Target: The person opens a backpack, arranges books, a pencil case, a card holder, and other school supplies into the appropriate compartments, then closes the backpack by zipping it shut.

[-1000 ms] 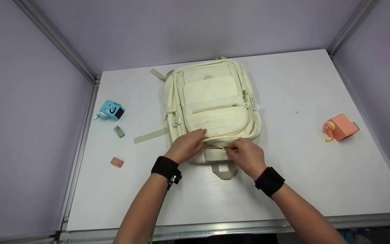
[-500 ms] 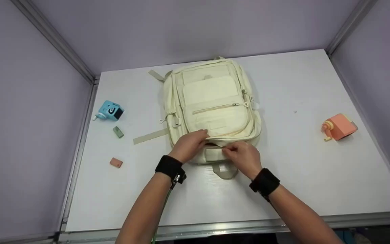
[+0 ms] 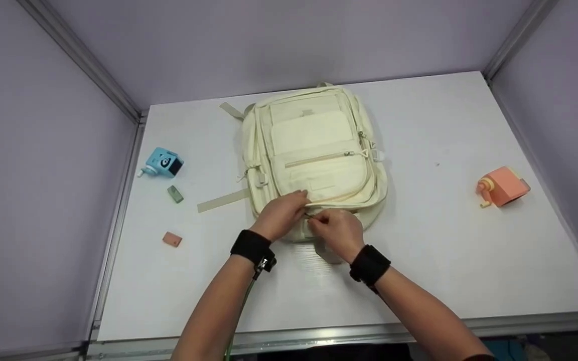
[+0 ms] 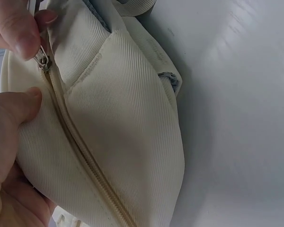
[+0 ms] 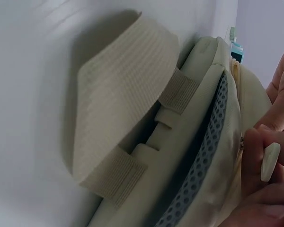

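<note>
A cream backpack (image 3: 314, 133) lies flat on the white table, its front pockets facing up. My left hand (image 3: 280, 215) grips the fabric at its near edge; in the left wrist view the thumb (image 4: 28, 104) presses beside the zipper (image 4: 87, 158). Close by on the right, my right hand (image 3: 341, 231) pinches the metal zipper slider (image 4: 43, 60). Between its fingers a pale pull tab (image 5: 270, 162) sticks out in the right wrist view. The webbing top handle (image 5: 125, 90) hangs toward me, partly behind the right hand in the head view.
On the left are a blue crank sharpener (image 3: 162, 163), a green eraser-like block (image 3: 175, 194) and a reddish one (image 3: 172, 239). An orange crank sharpener (image 3: 503, 186) stands at the right. A loose strap (image 3: 223, 200) extends left from the backpack. Panels enclose the table's back and sides.
My right hand has moved left along the zipper with the slider, closer to my left hand. The left hand keeps its hold in nearly the same place.
</note>
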`<state>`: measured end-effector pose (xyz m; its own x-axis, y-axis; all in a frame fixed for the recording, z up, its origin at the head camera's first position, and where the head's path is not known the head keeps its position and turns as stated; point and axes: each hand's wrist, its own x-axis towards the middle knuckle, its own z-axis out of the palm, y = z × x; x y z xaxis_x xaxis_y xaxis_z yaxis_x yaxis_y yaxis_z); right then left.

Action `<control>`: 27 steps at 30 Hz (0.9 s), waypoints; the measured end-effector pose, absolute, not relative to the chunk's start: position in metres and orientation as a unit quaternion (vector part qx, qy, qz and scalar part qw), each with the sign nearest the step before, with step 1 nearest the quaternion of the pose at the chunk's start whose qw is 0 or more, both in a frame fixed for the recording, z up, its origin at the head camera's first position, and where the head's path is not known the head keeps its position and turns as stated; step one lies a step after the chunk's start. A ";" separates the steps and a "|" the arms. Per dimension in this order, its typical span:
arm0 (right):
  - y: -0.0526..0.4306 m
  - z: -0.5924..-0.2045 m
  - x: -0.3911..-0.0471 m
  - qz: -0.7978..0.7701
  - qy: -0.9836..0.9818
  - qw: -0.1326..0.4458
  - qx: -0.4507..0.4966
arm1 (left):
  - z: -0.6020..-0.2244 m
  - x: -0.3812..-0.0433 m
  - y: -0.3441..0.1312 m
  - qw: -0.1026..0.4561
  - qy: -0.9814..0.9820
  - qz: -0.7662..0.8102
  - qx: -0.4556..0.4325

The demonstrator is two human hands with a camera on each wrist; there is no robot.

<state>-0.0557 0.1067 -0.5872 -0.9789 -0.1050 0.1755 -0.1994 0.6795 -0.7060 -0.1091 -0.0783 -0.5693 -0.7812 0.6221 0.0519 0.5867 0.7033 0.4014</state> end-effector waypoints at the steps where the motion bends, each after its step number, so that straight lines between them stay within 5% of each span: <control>1: 0.105 -0.588 -0.057 0.390 -0.915 0.060 0.087 | -0.569 -0.109 -0.079 0.045 0.922 0.201 0.327; 10: 0.103 -0.591 -0.058 0.387 -0.916 0.060 0.093 | -0.572 -0.101 -0.083 0.027 0.922 0.213 0.324; 19: 0.109 -0.588 -0.055 0.384 -0.915 0.067 0.105 | -0.586 -0.065 -0.094 -0.251 0.874 0.201 0.365; 27: 0.107 -0.582 -0.050 0.399 -0.905 0.081 0.122 | -0.595 -0.053 -0.079 -0.231 0.908 0.160 0.309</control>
<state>-0.0497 0.1068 -0.5819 -0.9571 -0.1566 0.2437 -0.2856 0.6513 -0.7030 -0.0534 -0.0791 -0.5952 -0.7015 0.4879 0.5195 0.6364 0.7570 0.1483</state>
